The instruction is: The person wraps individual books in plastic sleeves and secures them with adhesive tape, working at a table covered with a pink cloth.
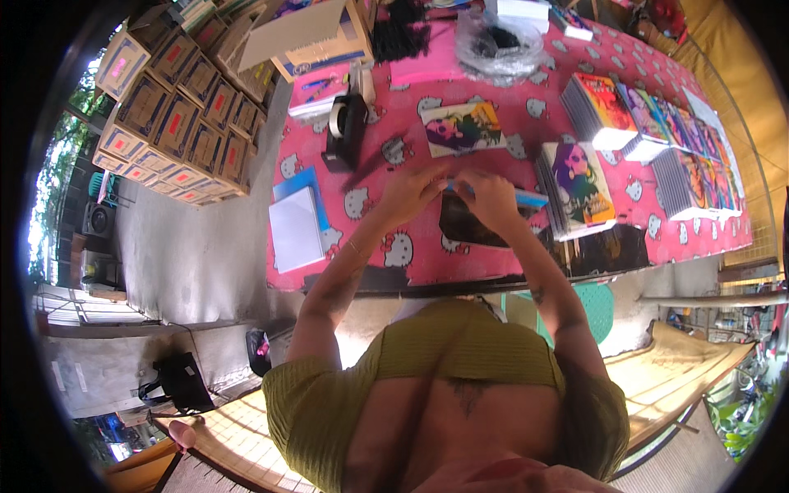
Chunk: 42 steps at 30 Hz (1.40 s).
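**Both hands at a slim, blue-edged item laid crosswise**

In the head view, a slim item with a bright blue edge [532, 199] is at the near side of a table covered in pink patterned cloth [682, 246], in front of the person. Its long axis runs roughly left to right, dipping slightly toward the right; the blue end points right, toward a stack of books [579, 189], and the other end is hidden by the hands. Below it is a dark patch [464, 223], too unclear to assign to item or table.

The right hand [489, 200] bends over the item, fingers curled; whether they pinch it cannot be told. The left hand [415, 195] is at its left end, fingers bent together, its grip blurred.

Beyond the hands lies a single book [463, 129]; farther left stands a black tape dispenser [346, 135].
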Available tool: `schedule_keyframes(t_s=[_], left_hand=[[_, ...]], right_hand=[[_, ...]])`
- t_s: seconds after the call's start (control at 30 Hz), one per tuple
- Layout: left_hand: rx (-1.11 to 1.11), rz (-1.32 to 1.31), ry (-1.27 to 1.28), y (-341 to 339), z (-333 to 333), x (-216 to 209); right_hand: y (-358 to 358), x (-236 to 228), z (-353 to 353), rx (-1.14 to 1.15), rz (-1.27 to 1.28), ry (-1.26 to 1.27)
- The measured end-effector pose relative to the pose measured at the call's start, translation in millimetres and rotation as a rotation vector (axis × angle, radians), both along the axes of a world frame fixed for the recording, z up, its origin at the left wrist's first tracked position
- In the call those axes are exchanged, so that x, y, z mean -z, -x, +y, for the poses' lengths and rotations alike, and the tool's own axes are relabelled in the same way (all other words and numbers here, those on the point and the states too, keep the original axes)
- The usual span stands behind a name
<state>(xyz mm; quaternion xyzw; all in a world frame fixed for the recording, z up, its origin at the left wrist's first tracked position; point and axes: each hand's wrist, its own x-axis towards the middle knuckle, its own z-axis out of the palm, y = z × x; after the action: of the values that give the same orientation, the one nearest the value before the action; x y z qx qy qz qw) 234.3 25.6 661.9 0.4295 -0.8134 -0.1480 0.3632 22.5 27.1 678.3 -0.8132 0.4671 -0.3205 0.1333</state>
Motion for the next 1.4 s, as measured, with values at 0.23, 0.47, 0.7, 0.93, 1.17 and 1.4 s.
schedule_keyframes(t_s=[0.23,0.47,0.7,0.93,1.17,1.4], left_hand=[[0.071,-0.033,-0.019,7.1,-3.8,-17.1],[0.109,-0.071,-0.018,7.4,-6.9,-15.9],[0.148,-0.085,-0.079,13.6,-12.7,-21.3],[0.130,-0.214,-0.020,8.0,-24.6,-13.0],[-0.228,-0.502,0.118,50.2,5.9,-12.5],[-0.423,-0.473,0.201,71.5,17.9,9.5]], right_hand=[[5.9,-3.0,-4.0,-0.052,0.000,-0.016],[14.0,-4.9,1.4,-0.041,0.040,0.082],[23.5,-10.7,3.8,-0.025,0.130,0.085],[27.6,-2.9,-0.8,0.001,0.054,0.030],[30.1,-4.4,-15.7,-0.031,0.096,-0.042],[39.9,-9.8,-12.3,-0.069,0.120,-0.052]])
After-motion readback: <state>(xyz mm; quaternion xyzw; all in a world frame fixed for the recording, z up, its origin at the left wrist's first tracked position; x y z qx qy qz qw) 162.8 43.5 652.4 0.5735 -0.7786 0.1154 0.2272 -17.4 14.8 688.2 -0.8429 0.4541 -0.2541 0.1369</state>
